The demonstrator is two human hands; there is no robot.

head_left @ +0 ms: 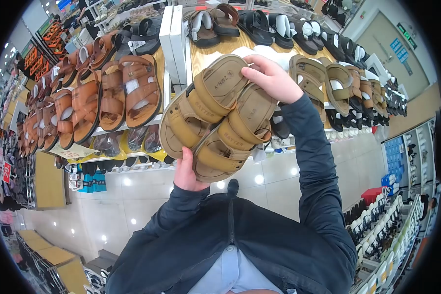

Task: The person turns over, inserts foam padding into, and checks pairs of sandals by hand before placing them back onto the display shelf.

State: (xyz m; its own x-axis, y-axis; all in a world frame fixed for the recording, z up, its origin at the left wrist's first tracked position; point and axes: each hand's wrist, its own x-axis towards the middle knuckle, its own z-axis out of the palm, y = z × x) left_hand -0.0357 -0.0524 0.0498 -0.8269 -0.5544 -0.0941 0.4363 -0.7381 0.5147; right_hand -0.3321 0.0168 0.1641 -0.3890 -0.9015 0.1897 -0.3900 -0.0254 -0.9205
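Two tan sandals [213, 117] are held side by side in front of the shelf, soles down and straps up, tilted to the left. My left hand [187, 172] grips their lower left end, with the thumb on top and the other fingers hidden beneath. At the upper right end, my right hand [273, 78] is closed on the heel parts, its thumb and index finger over the edge. Brown sandals [142, 88] stand on the shelf to the left, and olive sandals [339, 85] to the right.
A white upright box [174, 44] divides the wooden shelf. Black sandals [259, 28] line its back. Racks of shoes [382, 230] stand at the lower right, near a red box [372, 195]. Yellowish cabinets [50, 180] are at the left. Below lies a tiled floor [132, 201].
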